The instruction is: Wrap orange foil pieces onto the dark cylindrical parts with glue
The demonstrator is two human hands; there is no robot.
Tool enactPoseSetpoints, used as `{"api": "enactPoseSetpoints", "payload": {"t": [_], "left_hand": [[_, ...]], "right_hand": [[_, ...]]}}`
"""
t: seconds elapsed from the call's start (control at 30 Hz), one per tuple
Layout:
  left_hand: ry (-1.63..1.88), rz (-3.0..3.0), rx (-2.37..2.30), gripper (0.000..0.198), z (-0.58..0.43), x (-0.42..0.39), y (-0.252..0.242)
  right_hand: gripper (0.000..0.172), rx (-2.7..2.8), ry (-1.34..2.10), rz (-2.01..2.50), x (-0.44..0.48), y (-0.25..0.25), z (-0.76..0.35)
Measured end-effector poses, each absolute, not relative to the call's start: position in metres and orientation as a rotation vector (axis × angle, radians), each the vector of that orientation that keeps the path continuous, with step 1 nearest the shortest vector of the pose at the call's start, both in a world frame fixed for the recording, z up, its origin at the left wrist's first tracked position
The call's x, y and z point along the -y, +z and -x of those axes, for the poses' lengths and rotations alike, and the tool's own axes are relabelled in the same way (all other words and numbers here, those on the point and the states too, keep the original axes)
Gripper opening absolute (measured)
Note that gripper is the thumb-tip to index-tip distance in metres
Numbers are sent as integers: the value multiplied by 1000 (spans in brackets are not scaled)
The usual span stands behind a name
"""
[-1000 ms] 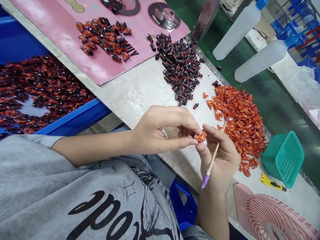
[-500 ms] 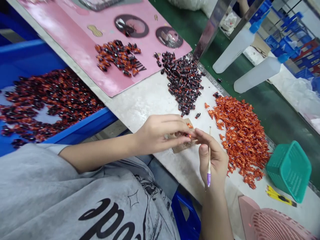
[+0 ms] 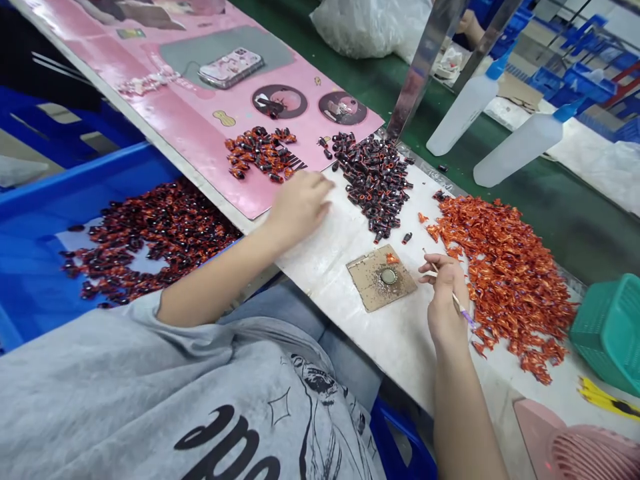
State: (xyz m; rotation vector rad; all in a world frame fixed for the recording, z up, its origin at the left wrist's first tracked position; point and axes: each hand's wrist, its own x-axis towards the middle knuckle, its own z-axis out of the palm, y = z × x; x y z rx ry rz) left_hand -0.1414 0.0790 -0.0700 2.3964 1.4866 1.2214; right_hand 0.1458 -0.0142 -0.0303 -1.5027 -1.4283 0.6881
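Observation:
My left hand is over the table by the edge of the pink mat, beside a small pile of orange-and-black pieces; its fingers are bent and whatever they hold is hidden. My right hand grips a thin stick with a purple end, right of a cardboard square. On the cardboard sit a small round cap and one orange piece. Dark pieces lie heaped behind it, and a large orange heap is to the right.
A blue bin with many dark-and-orange pieces stands at the left. A phone lies on the pink mat. Two white bottles stand behind a metal post. A green basket and a pink fan-like object are at right.
My left hand has moved away from the cardboard to the small pile on the mat. My right hand has drawn apart to the right, still with the stick. The view has shifted.

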Motion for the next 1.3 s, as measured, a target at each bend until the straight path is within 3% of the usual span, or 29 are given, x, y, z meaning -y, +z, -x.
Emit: {"api": "enactPoseSetpoints", "payload": {"t": [0.17,0.33,0.6,0.77,0.97,1.3], "left_hand": [[350,-2878,-1016,25,70,-74,-37],[117,-3033,-972,23,57,-78,-24],[517,-2710,-911,21,81,-69,-32],[832,-2000,-778,15,92,-34,-34],[1027,-880,-603,27,73,8,-55],[1120,-557,-536,26,70,0,-57]], "right_hand": [[48,1636,866,1488,12,-21,-148],[49,1752,878,1520,14,-17,-148],[47,1844,810,1496,15,-18,-148],[47,1912,730,1484,17,-17,-148],[47,1961,681,1495,18,-9,-145],[18,1751,772,1462,21,-2,-149]]}}
